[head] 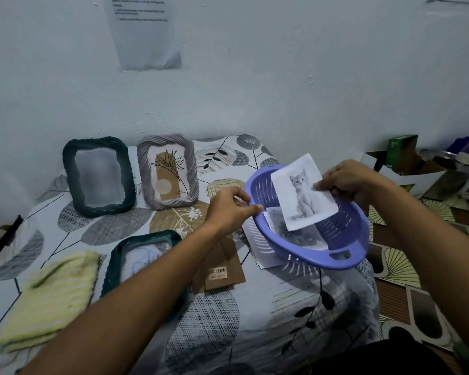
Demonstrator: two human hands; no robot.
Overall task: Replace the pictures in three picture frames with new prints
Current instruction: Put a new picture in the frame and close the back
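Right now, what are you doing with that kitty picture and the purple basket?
A person is swapping prints in picture frames. The right hand pinches a kitten print over a purple basket, which the left hand tilts by its rim. More prints lie inside the basket. Against the wall lean a dark green frame and a grey frame with a plant picture in it. A third frame lies flat beside a brown backing board and a yellow cloth.

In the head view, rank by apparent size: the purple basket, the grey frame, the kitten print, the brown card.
1. purple basket, largest.
2. grey frame.
3 and 4. kitten print and brown card: they look alike, and the print is held up in the right hand, so I won't rank them.
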